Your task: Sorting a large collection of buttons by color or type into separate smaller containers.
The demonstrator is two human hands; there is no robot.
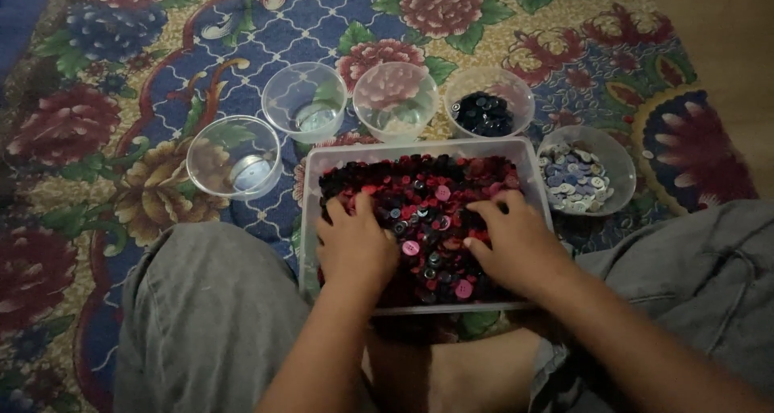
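A floral carpet (pixel 121 66) covers the floor — dark blue ground with large red, maroon and ochre blooms and green leaves. On it stand five clear round plastic bowls in a loose arc. The far-left bowl (pixel 234 156) and the next bowl (pixel 305 101) look bare inside, each showing only the carpet pattern through its base; the middle bowl (pixel 395 100) likewise shows a red flower through it. A fourth bowl (pixel 488 100) holds a small heap of dark buttons (pixel 482 113), and the right-hand bowl (pixel 587 169) holds pale whitish and bluish buttons (pixel 574 179). Grey trouser legs (pixel 201 308) — knees spread — fill the lower corners.
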